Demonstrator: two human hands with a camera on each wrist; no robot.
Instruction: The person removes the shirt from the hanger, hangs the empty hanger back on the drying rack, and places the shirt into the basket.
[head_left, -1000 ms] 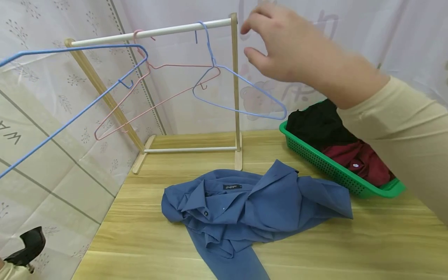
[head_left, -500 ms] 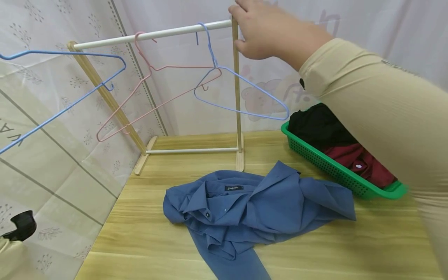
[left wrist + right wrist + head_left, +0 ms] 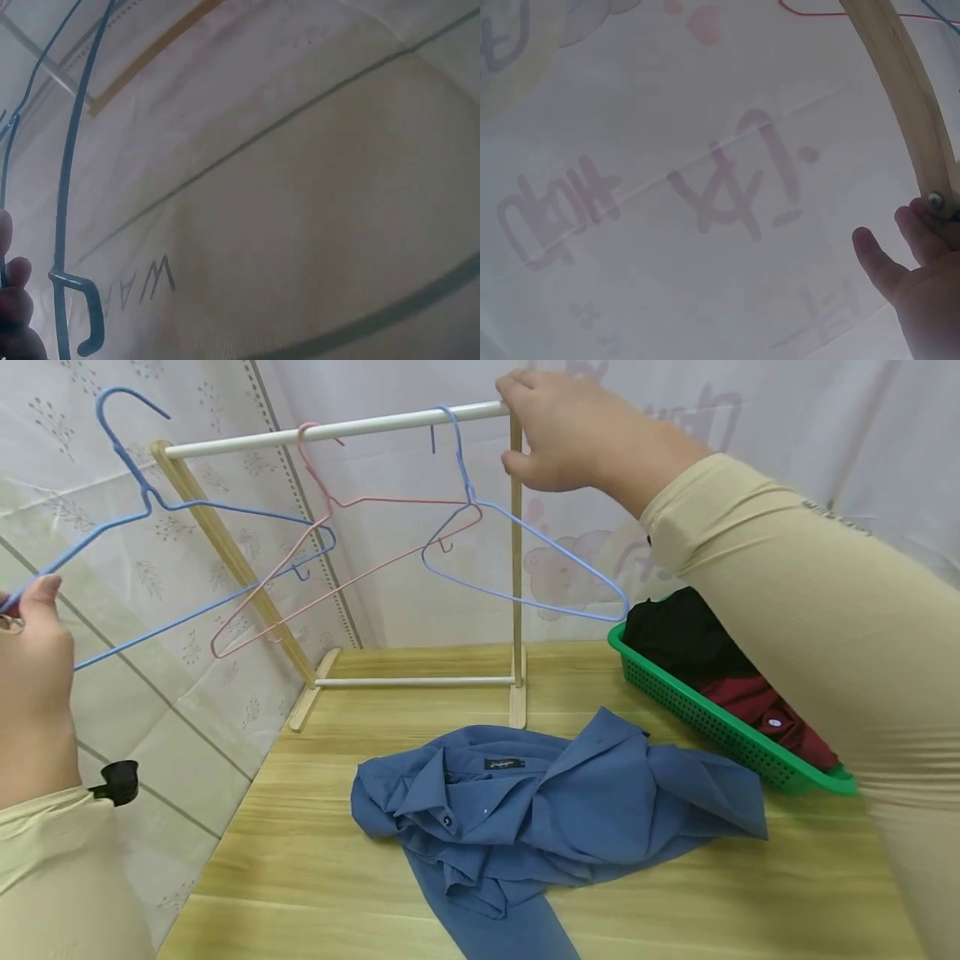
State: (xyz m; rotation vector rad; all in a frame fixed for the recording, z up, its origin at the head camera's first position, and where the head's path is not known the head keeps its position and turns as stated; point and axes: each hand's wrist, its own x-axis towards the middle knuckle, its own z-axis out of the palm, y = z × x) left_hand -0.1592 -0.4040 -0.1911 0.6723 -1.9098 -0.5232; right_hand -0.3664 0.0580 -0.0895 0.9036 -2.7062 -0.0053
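Observation:
My left hand [image 3: 33, 693] grips one shoulder of a blue clothes hanger [image 3: 202, 610], raised at the left with its hook pointing up. In the left wrist view, fingers [image 3: 16, 307] show on the hanger [image 3: 61, 195] at the edge. At the clothes rack [image 3: 516, 560], my right hand [image 3: 570, 435] holds the top of the right post, fingers bent over its end. The right wrist view shows that hand [image 3: 937, 292] by the post's screw, thumb apart from the wood. A pink hanger [image 3: 352, 581] and another blue hanger [image 3: 555, 552] hang from the white bar.
A crumpled blue shirt [image 3: 585, 810] lies on the wooden table [image 3: 300, 860] before the rack. To the right, a green basket [image 3: 705, 727] contains black clothing [image 3: 675, 631] and dark red clothing [image 3: 757, 702]. Patterned curtains [image 3: 420, 527] hang behind and at the left.
My right hand has moved left from the air onto the top of the rack's post. The left hand has come into view, and its hanger has swung upright, showing the hook.

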